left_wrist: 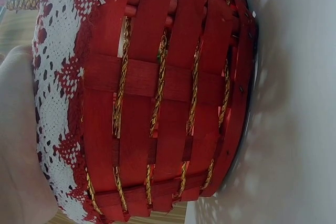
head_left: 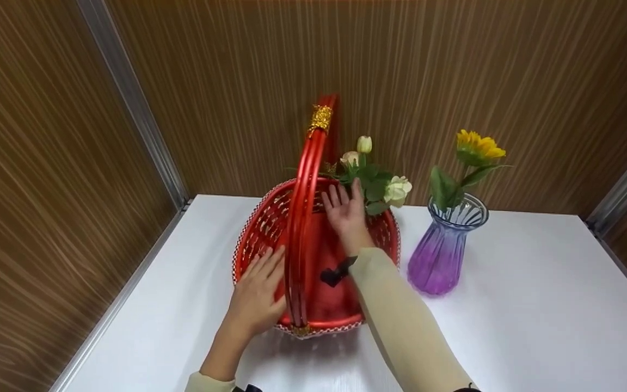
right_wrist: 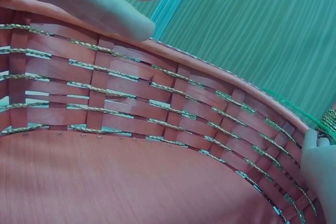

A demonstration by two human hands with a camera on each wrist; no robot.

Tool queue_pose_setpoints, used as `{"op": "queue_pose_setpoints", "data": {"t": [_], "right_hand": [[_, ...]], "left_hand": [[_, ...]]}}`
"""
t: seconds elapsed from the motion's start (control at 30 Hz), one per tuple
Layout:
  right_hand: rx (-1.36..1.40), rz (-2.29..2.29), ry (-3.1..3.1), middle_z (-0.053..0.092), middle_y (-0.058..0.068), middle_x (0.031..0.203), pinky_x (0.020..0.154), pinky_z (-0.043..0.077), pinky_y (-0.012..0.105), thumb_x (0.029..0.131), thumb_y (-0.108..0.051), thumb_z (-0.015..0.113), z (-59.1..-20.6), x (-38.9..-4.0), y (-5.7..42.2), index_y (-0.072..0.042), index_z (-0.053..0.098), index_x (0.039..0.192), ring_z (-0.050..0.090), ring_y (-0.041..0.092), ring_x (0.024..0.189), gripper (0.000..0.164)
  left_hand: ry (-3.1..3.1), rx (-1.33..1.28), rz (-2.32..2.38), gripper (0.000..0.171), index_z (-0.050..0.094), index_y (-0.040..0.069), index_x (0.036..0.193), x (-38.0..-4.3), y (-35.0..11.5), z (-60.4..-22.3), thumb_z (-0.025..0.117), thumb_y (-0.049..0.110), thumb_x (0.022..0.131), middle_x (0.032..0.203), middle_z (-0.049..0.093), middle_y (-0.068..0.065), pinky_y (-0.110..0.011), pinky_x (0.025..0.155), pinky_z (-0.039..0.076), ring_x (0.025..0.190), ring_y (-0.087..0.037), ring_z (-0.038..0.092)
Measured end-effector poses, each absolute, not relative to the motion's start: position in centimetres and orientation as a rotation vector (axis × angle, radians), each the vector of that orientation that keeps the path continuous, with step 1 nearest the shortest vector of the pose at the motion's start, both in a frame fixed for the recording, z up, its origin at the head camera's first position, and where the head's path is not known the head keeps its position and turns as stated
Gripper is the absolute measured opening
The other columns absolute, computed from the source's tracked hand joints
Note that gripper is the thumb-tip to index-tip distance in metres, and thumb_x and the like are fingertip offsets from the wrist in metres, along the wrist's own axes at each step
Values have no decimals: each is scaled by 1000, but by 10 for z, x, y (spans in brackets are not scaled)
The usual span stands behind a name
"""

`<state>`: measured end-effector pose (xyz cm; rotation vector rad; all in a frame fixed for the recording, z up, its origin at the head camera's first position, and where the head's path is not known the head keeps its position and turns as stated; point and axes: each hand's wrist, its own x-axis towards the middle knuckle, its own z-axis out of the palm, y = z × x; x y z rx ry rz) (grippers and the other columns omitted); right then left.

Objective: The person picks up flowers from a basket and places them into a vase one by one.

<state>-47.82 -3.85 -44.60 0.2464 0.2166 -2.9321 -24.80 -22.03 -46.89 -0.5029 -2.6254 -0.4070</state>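
A red woven basket (head_left: pixel 327 321) with lace trim and a tall red handle (head_left: pixel 305 179) stands on the white table. My left hand (head_left: pixel 259 294) rests over its left front rim, fingers extended inward; in the left wrist view part of this hand (left_wrist: pixel 21 145) lies along the lace edge. My right hand (head_left: pixel 349 218) reaches inside toward the back right rim, palm up and fingers spread. Its thumb side is against the green leaves of pale flowers (head_left: pixel 397 190), which lean at that rim. Their stems are largely hidden. In the right wrist view, left-hand fingers (right_wrist: pixel 105 9) hang over the basket wall.
Right of the basket stands a blue-to-purple glass vase (head_left: pixel 438 261) holding a yellow sunflower (head_left: pixel 479 146). Wood-grain panels (head_left: pixel 226 98) enclose the table (head_left: pixel 542 305) at the back and both sides. A gold wrap (head_left: pixel 321 118) circles the handle's top.
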Motion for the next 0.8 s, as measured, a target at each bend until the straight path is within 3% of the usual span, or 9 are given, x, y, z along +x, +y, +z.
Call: {"op": "queue_pose_setpoints", "data": {"t": [0.13,0.27,0.4,0.6,0.7,0.8], "right_hand": [[190,-2931,338,1,2,169,122,22,52,103,-30,51,-446,-478,-39,-44,30,155,14,31,154,57],[160,-2914,392,9,-1,169,124,14,53,106,-27,46,-446,-477,-39,-38,31,156,9,24,155,54],[208,-2915,393,22,-5,166,124,16,52,106,-25,46,-448,-477,-41,-28,36,155,22,16,152,51],[339,-2893,472,37,3,157,121,25,50,102,-24,55,-452,-477,-44,-20,50,145,35,20,146,43],[417,-2888,547,50,12,139,117,34,52,98,-19,62,-451,-477,-47,-13,55,132,45,26,136,36],[444,-2885,623,51,16,115,108,46,49,92,1,64,-450,-476,-49,-11,47,122,56,31,114,36]], "left_hand": [[-2640,-498,-402,67,41,13,153,-248,-220,-469,50,42,94,160,37,-5,-45,122,24,149,-29,31],[-2641,-507,-391,68,40,12,154,-249,-220,-469,50,42,94,160,37,-6,-46,122,25,148,-30,32],[-2638,-511,-393,67,40,12,153,-249,-221,-470,49,42,94,160,37,-7,-48,121,27,148,-30,32],[-2638,-508,-396,68,39,12,154,-248,-222,-471,49,45,95,160,37,-6,-46,121,26,148,-30,32],[-2635,-505,-397,68,39,12,154,-248,-222,-470,49,46,95,160,37,-6,-44,122,25,148,-30,33],[-2630,-507,-396,68,39,13,154,-249,-222,-470,49,46,95,160,37,-6,-44,122,25,148,-29,33]]}}
